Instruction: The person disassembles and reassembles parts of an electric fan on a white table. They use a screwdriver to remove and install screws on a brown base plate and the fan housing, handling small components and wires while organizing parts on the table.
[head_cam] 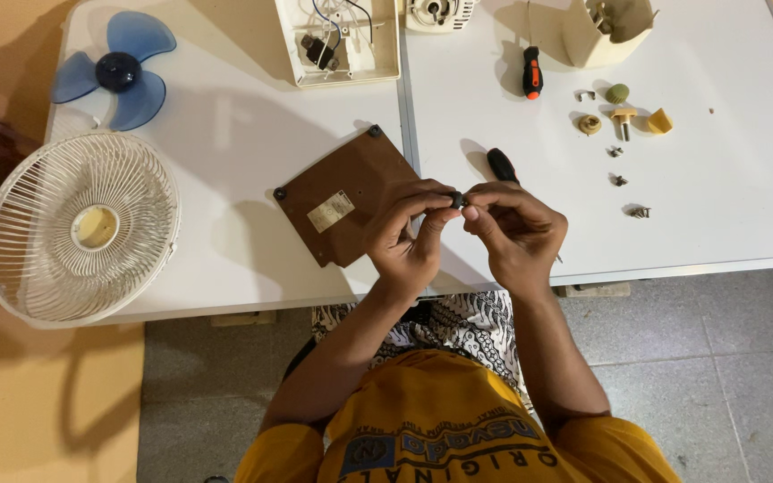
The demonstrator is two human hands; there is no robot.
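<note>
Yellow cloth of the person's shirt [458, 429] fills the bottom of the view, with a black-and-white patterned fabric [467, 326] just above it at the table edge. Both hands meet over the near edge of the white table [243, 179]: the left hand [404, 237] and right hand [516, 228] each pinch one small dark round piece [456, 199] between thumb and fingertips, so the two hands are joined on it.

Under the left hand lies a flat brown square plate [342, 197] with dark rubbery feet at its corners and a pale label. Just behind the right hand a black screwdriver handle [501, 165] pokes out.

Farther back sit a cream plastic housing [342, 40] with wires showing, a black-and-orange screwdriver [532, 72], and a cream hollow shell [606, 31]. To the right are small loose parts: a green knob [617, 93], a yellow wedge [659, 121] and a few metal screws [639, 212], with bare tabletop around them.

At the left, a round white wire grille [78, 228] overhangs the table's edge, and a smooth blue three-bladed fan blade [118, 72] lies behind it.
</note>
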